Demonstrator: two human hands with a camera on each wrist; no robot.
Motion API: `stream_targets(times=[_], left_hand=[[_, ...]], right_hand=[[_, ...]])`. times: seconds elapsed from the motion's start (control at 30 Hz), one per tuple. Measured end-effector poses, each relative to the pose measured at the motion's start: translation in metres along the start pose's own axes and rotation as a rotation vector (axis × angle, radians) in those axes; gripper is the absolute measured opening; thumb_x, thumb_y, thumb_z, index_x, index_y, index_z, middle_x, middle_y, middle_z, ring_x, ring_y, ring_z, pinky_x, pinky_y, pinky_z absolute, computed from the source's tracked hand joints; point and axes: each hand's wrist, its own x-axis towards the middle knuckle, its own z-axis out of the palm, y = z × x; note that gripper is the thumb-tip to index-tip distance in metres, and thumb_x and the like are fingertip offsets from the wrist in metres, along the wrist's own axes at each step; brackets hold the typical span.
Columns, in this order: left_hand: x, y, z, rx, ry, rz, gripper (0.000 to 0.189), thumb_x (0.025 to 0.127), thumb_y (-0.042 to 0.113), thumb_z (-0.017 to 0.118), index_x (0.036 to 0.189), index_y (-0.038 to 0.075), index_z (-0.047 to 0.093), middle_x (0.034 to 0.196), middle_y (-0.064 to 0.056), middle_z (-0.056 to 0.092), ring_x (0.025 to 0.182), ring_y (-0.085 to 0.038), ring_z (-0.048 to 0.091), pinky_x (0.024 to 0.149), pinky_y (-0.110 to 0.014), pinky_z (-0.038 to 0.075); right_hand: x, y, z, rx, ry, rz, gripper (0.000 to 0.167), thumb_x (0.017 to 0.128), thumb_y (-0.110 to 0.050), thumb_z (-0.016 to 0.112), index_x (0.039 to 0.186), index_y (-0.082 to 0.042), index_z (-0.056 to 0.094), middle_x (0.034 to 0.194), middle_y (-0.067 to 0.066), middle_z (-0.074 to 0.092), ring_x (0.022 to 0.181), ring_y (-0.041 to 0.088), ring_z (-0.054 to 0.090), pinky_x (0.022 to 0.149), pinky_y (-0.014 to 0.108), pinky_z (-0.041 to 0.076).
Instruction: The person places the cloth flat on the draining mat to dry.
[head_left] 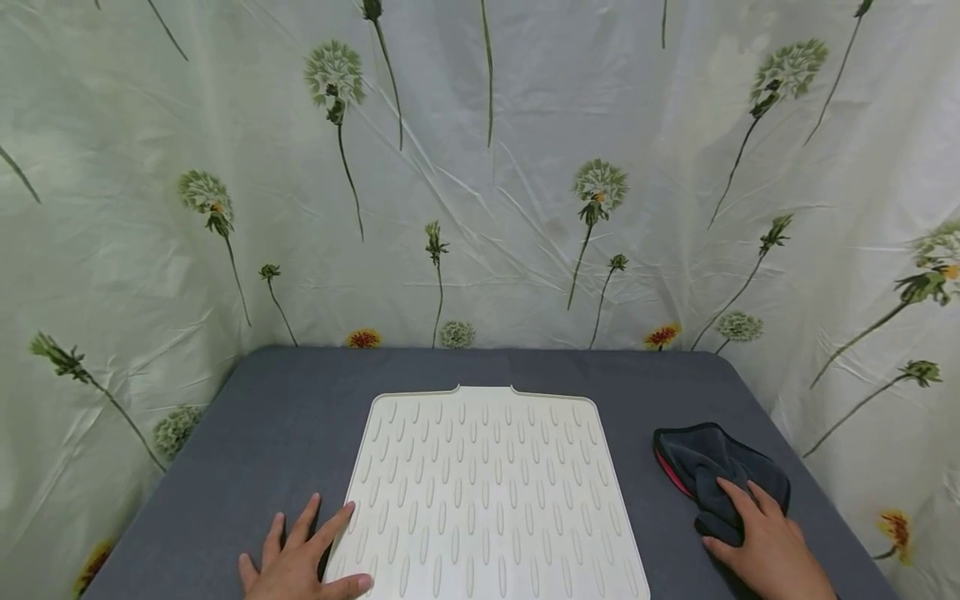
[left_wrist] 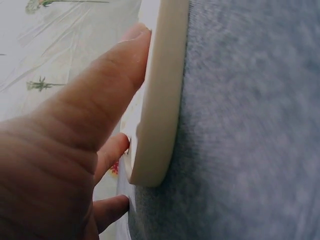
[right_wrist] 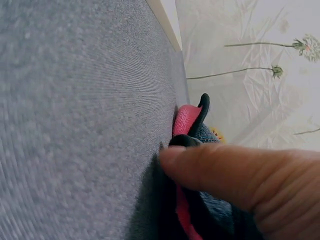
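Observation:
A white board (head_left: 487,492) with rows of raised oval ridges lies flat on the dark grey tabletop. At its near left corner my left hand (head_left: 296,558) rests with spread fingers, thumb and index fingertip on the board's edge. The left wrist view shows the thumb (left_wrist: 107,75) against the top of its thick pale side (left_wrist: 162,110). To the right, my right hand (head_left: 772,546) grips a bunched dark grey cloth (head_left: 705,454) with black trim and a red underside. In the right wrist view the thumb (right_wrist: 210,167) presses the cloth's folded edge (right_wrist: 187,120).
The grey table (head_left: 300,417) has a rounded far edge and sloping sides. Behind and around it hangs a pale curtain (head_left: 487,208) printed with dandelions and orange flowers. A strip of tabletop separates the board from the cloth.

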Motion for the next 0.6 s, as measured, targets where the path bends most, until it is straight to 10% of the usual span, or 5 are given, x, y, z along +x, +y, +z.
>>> stream_targets(times=[0.33, 0.6], left_hand=[[0.0027, -0.0037, 0.0076, -0.01, 0.029, -0.012, 0.104, 0.073, 0.085, 0.065, 0.157, 0.03, 0.04, 0.167, -0.029, 0.015, 0.139, -0.077, -0.001, 0.091, -0.097, -0.004], [0.0076, -0.0062, 0.0102, -0.04, 0.035, -0.018, 0.106, 0.07, 0.086, 0.067, 0.156, 0.029, 0.042, 0.167, -0.03, 0.013, 0.139, -0.077, -0.001, 0.09, -0.096, -0.008]], right_hand=[[-0.0013, 0.002, 0.0022, 0.024, 0.064, -0.002, 0.09, 0.081, -0.044, 0.084, 0.145, 0.004, 0.042, 0.136, 0.052, 0.035, 0.117, 0.074, 0.042, 0.086, 0.075, 0.043], [-0.0041, -0.0029, 0.0035, 0.058, 0.264, -0.044, 0.085, 0.094, -0.052, 0.069, 0.146, 0.009, 0.041, 0.134, 0.051, 0.042, 0.116, 0.071, 0.045, 0.086, 0.077, 0.043]])
